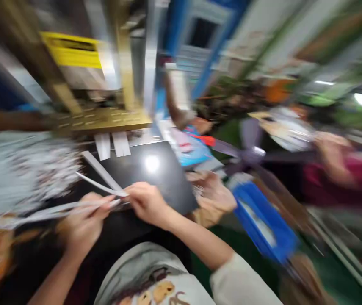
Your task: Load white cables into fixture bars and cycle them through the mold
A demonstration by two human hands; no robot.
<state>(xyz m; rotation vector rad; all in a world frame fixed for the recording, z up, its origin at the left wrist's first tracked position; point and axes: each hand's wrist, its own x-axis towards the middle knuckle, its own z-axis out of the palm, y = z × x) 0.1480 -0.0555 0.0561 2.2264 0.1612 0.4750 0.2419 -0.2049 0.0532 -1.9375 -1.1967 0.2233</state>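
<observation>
The paper strips (101, 180) were thin, long and white, fanning toward the upper left from the lower centre of the frame. The left hand (81, 224) held its grip closed around their lower ends; the right hand (147, 203) pinched the same strips just beside it. Beneath lay a glossy black surface (164, 178) carrying a light reflection. A pile of white paper pieces (18, 169) occupied the left of the frame. A blue box (263, 222) stood at lower right. The room was heavily motion-blurred; another person's hand (215, 192) rested right of centre.
</observation>
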